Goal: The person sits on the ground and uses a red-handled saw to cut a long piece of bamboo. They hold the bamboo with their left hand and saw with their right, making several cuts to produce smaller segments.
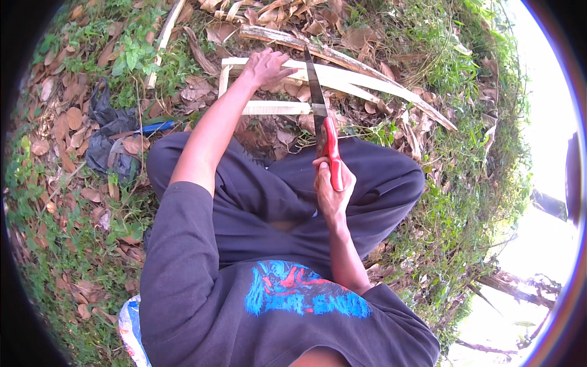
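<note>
Outdoors, grassy ground under dry leaves

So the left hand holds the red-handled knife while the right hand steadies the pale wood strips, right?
No, the hands are swapped. In the head view the right hand holds the red-handled knife, and the left hand steadies the pale wood strips.

Two hands show: the left hand and the right hand. There is one knife, red-handled. Pale split wood strips number about four: one long curved strip, one short flat strip, one short upright piece, one thin stick. One dark plastic bag lies on the ground, and one blue object.
</note>
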Action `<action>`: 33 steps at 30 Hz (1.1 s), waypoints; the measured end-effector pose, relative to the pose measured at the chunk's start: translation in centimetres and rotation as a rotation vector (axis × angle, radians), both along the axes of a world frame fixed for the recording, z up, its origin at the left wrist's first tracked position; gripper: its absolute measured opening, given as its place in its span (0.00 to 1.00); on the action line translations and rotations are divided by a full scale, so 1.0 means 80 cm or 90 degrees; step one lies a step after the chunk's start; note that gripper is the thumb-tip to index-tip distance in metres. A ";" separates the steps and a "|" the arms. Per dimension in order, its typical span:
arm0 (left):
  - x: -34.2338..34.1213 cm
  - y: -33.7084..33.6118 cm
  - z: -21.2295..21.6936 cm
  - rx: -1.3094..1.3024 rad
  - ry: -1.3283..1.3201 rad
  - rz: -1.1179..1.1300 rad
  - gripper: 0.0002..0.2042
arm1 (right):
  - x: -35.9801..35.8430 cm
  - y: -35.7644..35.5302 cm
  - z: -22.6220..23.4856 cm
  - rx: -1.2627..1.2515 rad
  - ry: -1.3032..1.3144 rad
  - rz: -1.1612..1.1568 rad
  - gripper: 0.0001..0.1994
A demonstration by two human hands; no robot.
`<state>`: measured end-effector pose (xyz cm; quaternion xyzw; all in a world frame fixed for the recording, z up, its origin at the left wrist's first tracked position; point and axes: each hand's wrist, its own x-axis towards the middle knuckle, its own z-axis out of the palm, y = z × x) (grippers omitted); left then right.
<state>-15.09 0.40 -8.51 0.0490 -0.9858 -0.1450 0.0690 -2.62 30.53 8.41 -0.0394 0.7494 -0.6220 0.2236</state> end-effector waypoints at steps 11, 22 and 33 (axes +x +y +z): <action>-0.001 -0.001 -0.007 0.004 0.003 -0.004 0.32 | 0.004 0.008 0.001 0.025 0.013 0.013 0.07; 0.000 0.002 0.002 0.020 -0.021 -0.006 0.30 | -0.003 0.008 -0.003 0.028 0.023 0.020 0.07; -0.005 0.001 0.006 0.031 -0.003 -0.022 0.30 | -0.001 0.024 0.017 0.047 0.097 0.057 0.05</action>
